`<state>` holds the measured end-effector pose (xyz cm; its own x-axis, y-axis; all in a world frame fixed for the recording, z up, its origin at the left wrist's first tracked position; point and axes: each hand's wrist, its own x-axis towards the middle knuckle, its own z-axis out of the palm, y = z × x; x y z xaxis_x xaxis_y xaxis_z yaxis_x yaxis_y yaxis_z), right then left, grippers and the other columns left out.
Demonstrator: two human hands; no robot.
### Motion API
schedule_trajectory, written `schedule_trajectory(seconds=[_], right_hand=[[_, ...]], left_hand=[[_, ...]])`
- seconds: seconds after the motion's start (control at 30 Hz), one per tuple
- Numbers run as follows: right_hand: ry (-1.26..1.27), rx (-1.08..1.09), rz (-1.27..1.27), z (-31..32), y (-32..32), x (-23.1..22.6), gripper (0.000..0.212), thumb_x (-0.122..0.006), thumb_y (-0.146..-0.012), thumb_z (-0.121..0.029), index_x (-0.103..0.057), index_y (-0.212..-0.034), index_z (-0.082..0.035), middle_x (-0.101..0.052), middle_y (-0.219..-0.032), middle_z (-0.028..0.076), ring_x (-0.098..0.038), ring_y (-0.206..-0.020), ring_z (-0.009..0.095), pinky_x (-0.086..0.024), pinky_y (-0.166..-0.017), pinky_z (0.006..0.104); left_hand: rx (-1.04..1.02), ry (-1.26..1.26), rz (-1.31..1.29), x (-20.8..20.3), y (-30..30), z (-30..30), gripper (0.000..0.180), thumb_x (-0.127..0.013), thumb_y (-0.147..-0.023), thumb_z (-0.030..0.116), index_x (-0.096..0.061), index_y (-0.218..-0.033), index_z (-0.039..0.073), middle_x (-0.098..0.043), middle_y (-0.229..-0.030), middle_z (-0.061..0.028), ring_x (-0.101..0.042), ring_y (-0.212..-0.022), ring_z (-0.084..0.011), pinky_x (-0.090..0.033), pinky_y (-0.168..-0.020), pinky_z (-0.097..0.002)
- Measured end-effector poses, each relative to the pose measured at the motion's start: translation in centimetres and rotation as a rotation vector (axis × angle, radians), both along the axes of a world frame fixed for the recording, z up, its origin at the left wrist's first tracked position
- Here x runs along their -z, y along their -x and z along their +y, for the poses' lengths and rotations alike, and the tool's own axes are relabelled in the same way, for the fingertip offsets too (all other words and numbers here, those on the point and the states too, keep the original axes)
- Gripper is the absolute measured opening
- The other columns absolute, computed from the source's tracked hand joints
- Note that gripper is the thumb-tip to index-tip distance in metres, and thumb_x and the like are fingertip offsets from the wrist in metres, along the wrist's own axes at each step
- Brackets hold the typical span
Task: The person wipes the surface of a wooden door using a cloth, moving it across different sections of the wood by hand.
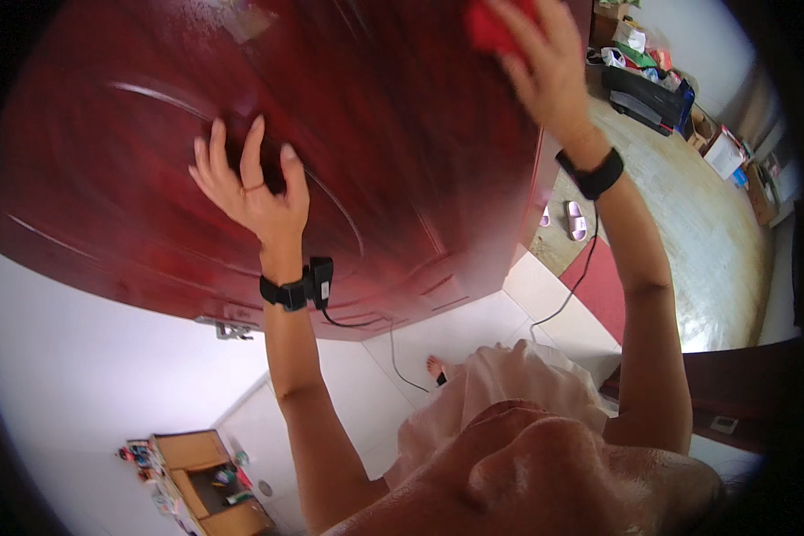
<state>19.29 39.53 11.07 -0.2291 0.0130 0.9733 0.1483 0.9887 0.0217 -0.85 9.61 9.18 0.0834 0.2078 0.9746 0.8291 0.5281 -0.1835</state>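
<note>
A large dark red panelled door (375, 179) with a glossy surface fills the upper part of the head view. My left hand (257, 192) is raised against it, fingers spread and bent, with nothing held; the fingertips seem to rest on the panel. Higher up, near the door's right edge, my right hand (549, 85) has its fingers over a bright red cloth (500, 29), which lies against the door. Part of that cloth is hidden under the fingers. Each wrist wears a black band, the left one with a small black box (321, 282).
Thin cables (570, 299) run from the wristbands down past my body. A metal door handle (228, 329) juts out at lower left. Through the doorway are pink slippers (576, 221), a red mat (598, 286), and a black case (643, 100) among boxes. A wooden cabinet (192, 451) stands lower left.
</note>
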Motion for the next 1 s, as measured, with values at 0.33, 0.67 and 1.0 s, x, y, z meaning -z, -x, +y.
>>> schedule_trajectory(seconds=[0.33, 0.67, 1.0], right_hand=[[-0.545, -0.162, -0.454, 0.7, 1.0, 5.5, 0.063, -0.061, -0.082, -0.015, -0.053, -0.140, -0.038, -0.044, -0.153, -0.003, -0.035, -0.145, 0.021, -0.023, -0.121, 0.0490], [-0.133, -0.260, 0.179, 4.4, 0.6, -7.6, 0.071, -0.064, -0.074, 0.009, -0.055, -0.140, -0.015, -0.037, -0.152, 0.025, -0.036, -0.140, 0.044, -0.027, -0.118, 0.0499], [-0.202, -0.132, -0.195, 4.7, 0.1, 7.3, 0.060, -0.069, -0.074, -0.010, -0.066, -0.127, -0.038, -0.053, -0.143, 0.004, -0.044, -0.139, 0.027, -0.029, -0.115, 0.0553]], left_hand=[[0.189, 0.084, 0.274, -4.7, -5.0, 8.7, 0.038, -0.065, -0.088, 0.028, -0.068, -0.126, 0.028, -0.056, -0.142, 0.0002, -0.043, -0.137, -0.0281, -0.027, -0.115, -0.0519], [-0.008, 0.168, 0.136, -6.7, -5.5, 10.8, 0.043, -0.062, -0.089, 0.022, -0.065, -0.131, 0.014, -0.053, -0.145, -0.0099, -0.042, -0.139, -0.0385, -0.027, -0.115, -0.0574], [-0.045, 0.190, 0.125, -6.4, -5.5, 11.0, 0.041, -0.062, -0.089, 0.022, -0.066, -0.129, 0.014, -0.055, -0.145, -0.0098, -0.041, -0.139, -0.0386, -0.026, -0.115, -0.0571]])
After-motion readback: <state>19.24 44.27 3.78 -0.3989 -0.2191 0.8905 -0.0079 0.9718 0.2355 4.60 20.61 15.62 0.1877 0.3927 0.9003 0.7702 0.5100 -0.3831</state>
